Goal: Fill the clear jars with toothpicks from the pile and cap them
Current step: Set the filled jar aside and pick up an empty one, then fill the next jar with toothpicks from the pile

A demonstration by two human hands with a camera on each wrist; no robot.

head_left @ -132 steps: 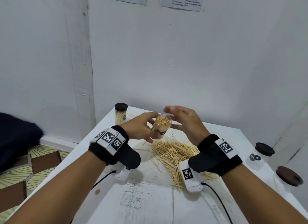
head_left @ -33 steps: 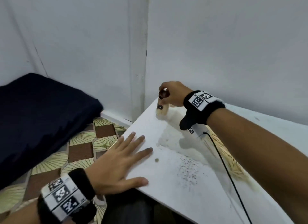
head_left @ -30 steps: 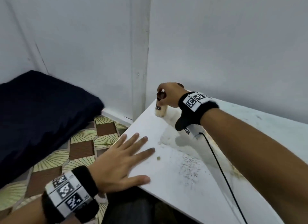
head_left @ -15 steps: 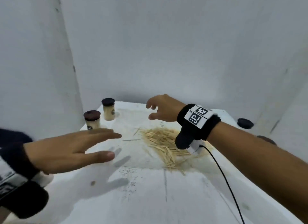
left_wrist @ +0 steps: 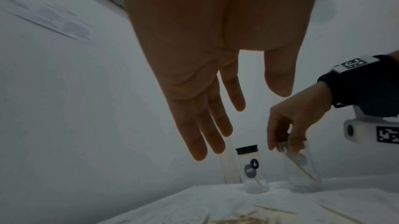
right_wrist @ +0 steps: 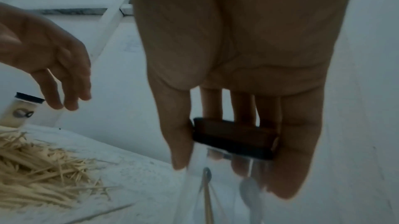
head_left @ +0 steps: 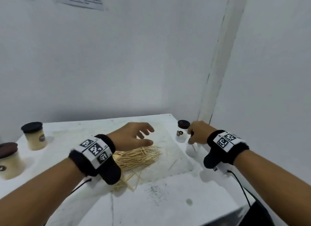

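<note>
White tabletop (head_left: 151,200) in a white-walled corner. The toothpick pile (head_left: 136,156) lies mid-table under the left hand (head_left: 133,136), fingers apart, holding nothing. At far right, the right hand (head_left: 198,133) grips a clear jar's (left_wrist: 302,173) dark cap (right_wrist: 233,139); another capped jar (head_left: 181,131) stands beside.

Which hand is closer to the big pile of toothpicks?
Left. The left hand hovers open just above the toothpick pile; the right hand is off to its right, gripping a near-empty jar by its cap.

Hands (head_left: 134,135) hover above toothpick pile (head_left: 136,156).
</note>
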